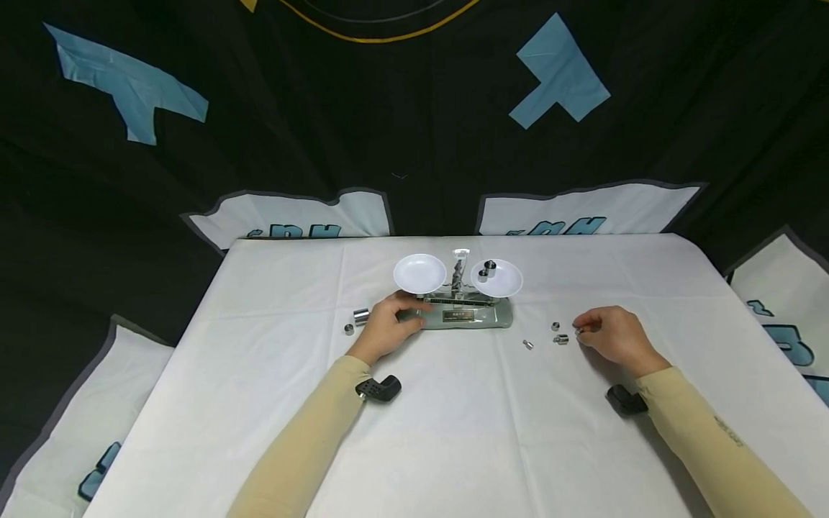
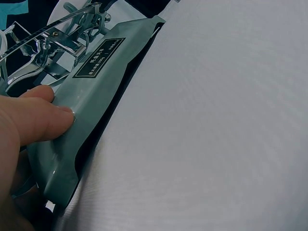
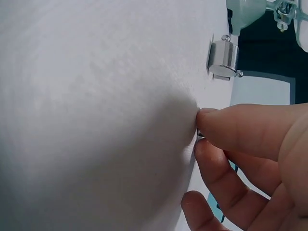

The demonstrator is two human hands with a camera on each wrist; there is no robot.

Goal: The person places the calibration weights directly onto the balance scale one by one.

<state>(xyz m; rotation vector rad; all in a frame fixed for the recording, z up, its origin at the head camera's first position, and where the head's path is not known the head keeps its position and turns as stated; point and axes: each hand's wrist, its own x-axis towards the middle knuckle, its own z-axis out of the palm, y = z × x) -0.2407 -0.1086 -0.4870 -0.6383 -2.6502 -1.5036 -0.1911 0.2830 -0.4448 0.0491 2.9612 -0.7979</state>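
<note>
1. Left grip point(image 1: 387, 327) is curled on the near-left end of the balance scale base point(image 2: 91, 91), thumb pressed on its top face. The scale sits mid-worktop, just ahead of that grip.
2. Right grip point(image 1: 612, 334) pinches a tiny weight point(image 3: 199, 136) between thumb and forefinger at the cloth (barely visible, so I can't tell how secure the pinch is).
3. Risk, as I judge it: that weight slips and rolls on the white worktop point(image 1: 453, 432).
4. Risk: any shove from the left grip rocks the beam; the two weights on the right pan point(image 1: 497, 279) could tip off.
5. Around: three loose weights point(image 1: 557, 334) just left of the right grip, in its path toward the scale; two more weights point(image 1: 358, 319) just left of the left grip. Left pan point(image 1: 419, 273) is bare.
</note>
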